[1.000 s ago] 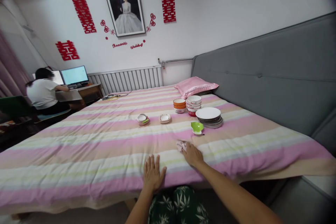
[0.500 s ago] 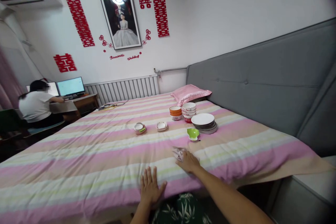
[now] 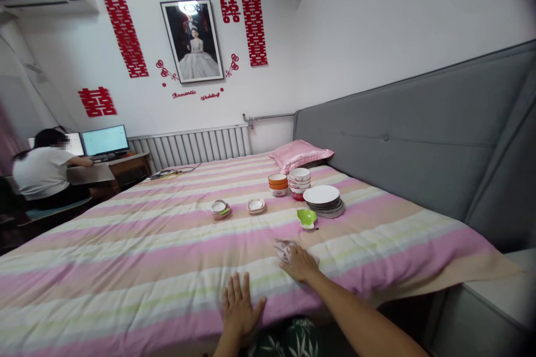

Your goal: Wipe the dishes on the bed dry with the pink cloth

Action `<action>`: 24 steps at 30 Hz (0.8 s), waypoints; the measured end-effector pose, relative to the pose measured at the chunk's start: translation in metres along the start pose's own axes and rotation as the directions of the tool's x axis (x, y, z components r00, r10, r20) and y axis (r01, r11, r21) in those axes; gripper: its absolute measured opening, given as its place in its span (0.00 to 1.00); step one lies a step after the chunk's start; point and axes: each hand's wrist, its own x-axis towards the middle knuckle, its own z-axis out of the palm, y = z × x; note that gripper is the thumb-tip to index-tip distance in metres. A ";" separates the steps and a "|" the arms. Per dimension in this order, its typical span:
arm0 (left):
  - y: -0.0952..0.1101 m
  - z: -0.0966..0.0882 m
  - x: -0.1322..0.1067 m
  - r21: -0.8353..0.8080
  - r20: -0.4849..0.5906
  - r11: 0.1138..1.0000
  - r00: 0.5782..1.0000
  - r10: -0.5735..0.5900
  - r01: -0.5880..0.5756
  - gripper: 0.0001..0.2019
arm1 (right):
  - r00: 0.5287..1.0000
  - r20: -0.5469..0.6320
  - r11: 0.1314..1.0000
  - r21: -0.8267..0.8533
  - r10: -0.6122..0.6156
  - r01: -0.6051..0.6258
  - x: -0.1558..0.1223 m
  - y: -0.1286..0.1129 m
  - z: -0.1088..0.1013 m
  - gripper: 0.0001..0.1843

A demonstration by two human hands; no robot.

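Observation:
My left hand (image 3: 238, 307) lies flat on the striped bedspread (image 3: 146, 256) near its front edge, fingers stretched out, holding nothing. My right hand (image 3: 299, 263) rests further in on the bed, fingers closed over a small crumpled pinkish cloth (image 3: 285, 248). Just beyond it sits a small green dish (image 3: 307, 217). Behind that stand a stack of plates (image 3: 323, 201), a stack of red-and-white bowls (image 3: 299, 181) and an orange bowl stack (image 3: 278, 183). Two small stacks of saucers (image 3: 220, 208) (image 3: 255, 205) sit left of them.
A grey padded headboard (image 3: 419, 134) runs along the right. A pink pillow (image 3: 299, 154) lies at the far end by a radiator (image 3: 192, 145). A person in a white shirt (image 3: 37, 170) sits at a desk with monitors (image 3: 104, 140) at far left.
The view has tilted up and shifted slightly, so everything sits lower in frame. Both hands stay in place on the bedspread, the right one still on the cloth.

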 end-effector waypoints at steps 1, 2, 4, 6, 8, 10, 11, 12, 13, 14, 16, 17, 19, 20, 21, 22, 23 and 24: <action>0.000 0.000 0.000 -0.002 0.001 1.000 1.000 0.001 -0.001 0.41 | 1.000 0.004 1.000 -0.002 0.002 -0.002 0.001 0.000 0.000 0.37; 0.000 0.000 0.000 -0.006 0.001 1.000 1.000 0.002 -0.002 0.41 | 1.000 0.009 1.000 -0.004 0.003 -0.003 0.001 -0.001 0.000 0.38; 0.000 0.000 -0.001 -0.011 -0.001 1.000 1.000 -0.001 0.001 0.41 | 1.000 0.020 1.000 -0.006 0.007 -0.007 0.003 -0.001 0.001 0.38; 0.000 0.000 -0.001 -0.012 -0.002 1.000 1.000 -0.004 0.004 0.41 | 0.999 0.032 1.000 -0.006 0.013 -0.013 0.004 -0.001 0.000 0.39; 0.000 0.000 -0.001 -0.010 -0.004 1.000 1.000 -0.008 0.008 0.41 | 0.999 0.042 1.000 -0.005 0.018 -0.017 0.005 -0.002 0.000 0.39; 0.000 0.000 -0.002 -0.007 -0.005 1.000 1.000 -0.012 0.012 0.41 | 0.998 0.051 1.000 -0.003 0.021 -0.021 0.006 -0.003 -0.002 0.39; 0.000 -0.001 -0.002 -0.006 -0.005 1.000 1.000 -0.013 0.013 0.41 | 0.998 0.057 1.000 -0.001 0.023 -0.023 0.007 -0.003 -0.002 0.40; 0.000 -0.001 -0.001 -0.007 -0.003 1.000 1.000 -0.014 0.014 0.41 | 0.998 0.062 1.000 0.000 0.024 -0.024 0.008 -0.003 -0.003 0.40; 0.000 -0.002 -0.001 -0.007 0.001 1.000 1.000 -0.014 0.014 0.40 | 0.997 0.068 1.000 0.001 0.025 -0.025 0.009 -0.003 -0.004 0.40; 0.000 -0.003 -0.001 -0.008 0.007 1.000 1.000 -0.014 0.014 0.40 | 0.997 0.072 1.000 0.003 0.025 -0.025 0.011 -0.003 -0.004 0.40; 0.001 -0.005 -0.001 -0.009 0.025 1.000 1.000 -0.016 0.017 0.41 | 0.997 0.077 1.000 0.005 0.019 -0.019 0.016 -0.003 -0.006 0.38; 0.001 -0.006 -0.001 -0.008 0.034 1.000 0.999 -0.017 0.018 0.41 | 0.997 0.078 1.000 0.005 0.015 -0.016 0.018 -0.003 -0.007 0.35; 0.001 -0.008 -0.002 0.002 0.053 1.000 0.998 -0.017 0.017 0.41 | 0.997 0.072 1.000 -0.001 0.006 -0.006 0.024 -0.003 -0.009 0.32; 0.001 -0.010 -0.003 0.009 0.064 1.000 0.998 -0.015 0.015 0.41 | 0.998 0.066 1.000 -0.006 -0.002 0.002 0.027 -0.003 -0.010 0.31; 0.000 -0.012 -0.004 0.017 0.077 1.000 0.997 -0.012 0.010 0.41 | 0.998 0.056 1.000 -0.011 -0.016 0.016 0.029 -0.004 -0.011 0.30; -0.001 -0.014 -0.004 0.027 0.091 1.000 0.996 -0.003 0.001 0.42 | 0.998 0.043 0.999 -0.015 -0.035 0.036 0.031 -0.004 -0.012 0.29; -0.002 -0.018 -0.004 0.036 0.111 0.999 0.994 0.011 -0.015 0.42 | 0.998 0.026 0.998 -0.019 -0.059 0.059 0.032 -0.005 -0.011 0.27; -0.005 -0.023 -0.002 0.041 0.135 0.998 0.990 0.032 -0.038 0.42 | 0.997 0.006 0.996 -0.021 -0.082 0.082 0.033 -0.005 -0.011 0.26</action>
